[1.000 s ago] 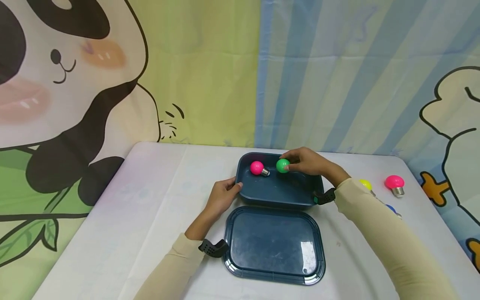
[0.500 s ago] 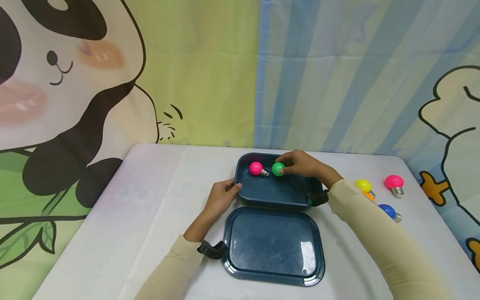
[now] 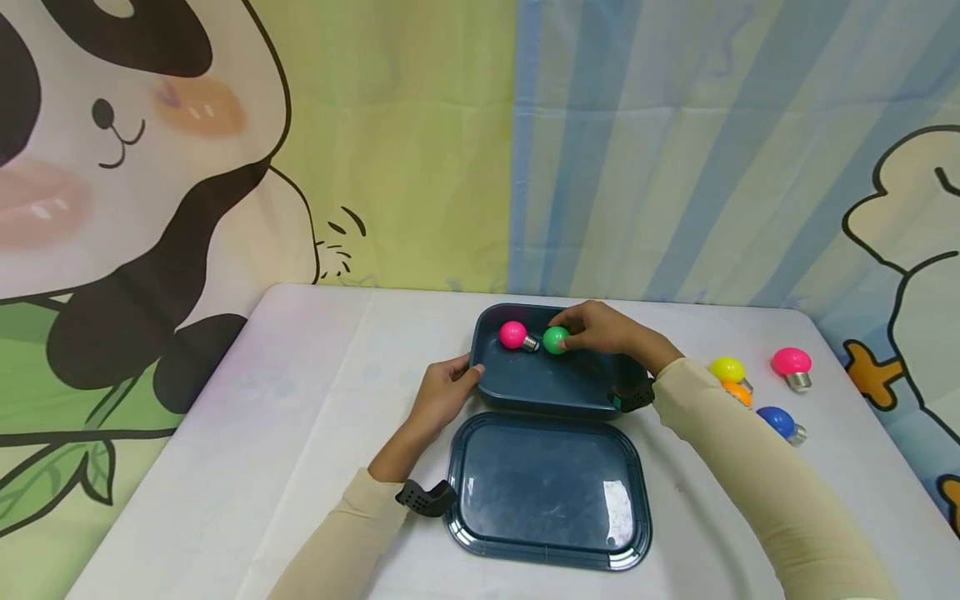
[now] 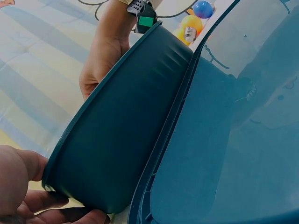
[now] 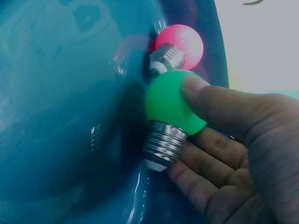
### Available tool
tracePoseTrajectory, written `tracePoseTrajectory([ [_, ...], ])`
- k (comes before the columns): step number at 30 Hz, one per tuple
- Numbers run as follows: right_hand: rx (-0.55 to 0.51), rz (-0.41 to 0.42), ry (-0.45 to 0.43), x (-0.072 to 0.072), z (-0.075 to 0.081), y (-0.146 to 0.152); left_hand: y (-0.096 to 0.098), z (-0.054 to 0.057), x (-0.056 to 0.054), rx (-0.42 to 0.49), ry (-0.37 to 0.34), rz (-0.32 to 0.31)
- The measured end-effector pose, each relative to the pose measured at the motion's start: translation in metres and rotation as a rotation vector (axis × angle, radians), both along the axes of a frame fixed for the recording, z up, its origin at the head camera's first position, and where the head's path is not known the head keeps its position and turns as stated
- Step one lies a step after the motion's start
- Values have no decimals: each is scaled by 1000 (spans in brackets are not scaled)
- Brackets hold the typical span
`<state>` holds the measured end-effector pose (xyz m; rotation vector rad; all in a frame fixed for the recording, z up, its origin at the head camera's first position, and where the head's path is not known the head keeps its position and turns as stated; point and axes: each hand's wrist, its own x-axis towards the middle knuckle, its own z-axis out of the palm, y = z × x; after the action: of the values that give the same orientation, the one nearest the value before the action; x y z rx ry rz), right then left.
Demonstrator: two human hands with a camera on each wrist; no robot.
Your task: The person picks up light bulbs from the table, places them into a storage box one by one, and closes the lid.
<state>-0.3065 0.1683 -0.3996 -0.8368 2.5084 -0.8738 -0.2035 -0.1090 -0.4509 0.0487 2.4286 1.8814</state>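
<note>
My right hand [image 3: 602, 327] pinches a green light bulb [image 3: 555, 339] inside a dark blue plastic box [image 3: 551, 385]. The right wrist view shows the thumb on the round green globe [image 5: 170, 100] and the other fingers behind it, with the silver screw base sticking out free. Beside it in the box lies a pink bulb [image 3: 513, 335], its base pointing toward the green one. At the box's left corner my left hand [image 3: 441, 393] grips the wall, thumb at the rim and fingers underneath.
The matching dark blue lid [image 3: 547, 492] lies flat in front of the box. On the right of the white table [image 3: 337, 467] are a yellow bulb [image 3: 727, 369], an orange one [image 3: 738, 392], a blue one [image 3: 776, 421] and a second pink one [image 3: 791, 362].
My right hand has moved slightly left and lower with the green bulb, closer to the pink bulb, then stayed nearly still. The left hand keeps its hold on the box.
</note>
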Motion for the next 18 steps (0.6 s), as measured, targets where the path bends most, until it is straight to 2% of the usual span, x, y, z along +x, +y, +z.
tracePoseTrajectory([
  [18, 30, -2, -17, 0, 0, -1, 0, 0, 0, 34, -4, -9],
])
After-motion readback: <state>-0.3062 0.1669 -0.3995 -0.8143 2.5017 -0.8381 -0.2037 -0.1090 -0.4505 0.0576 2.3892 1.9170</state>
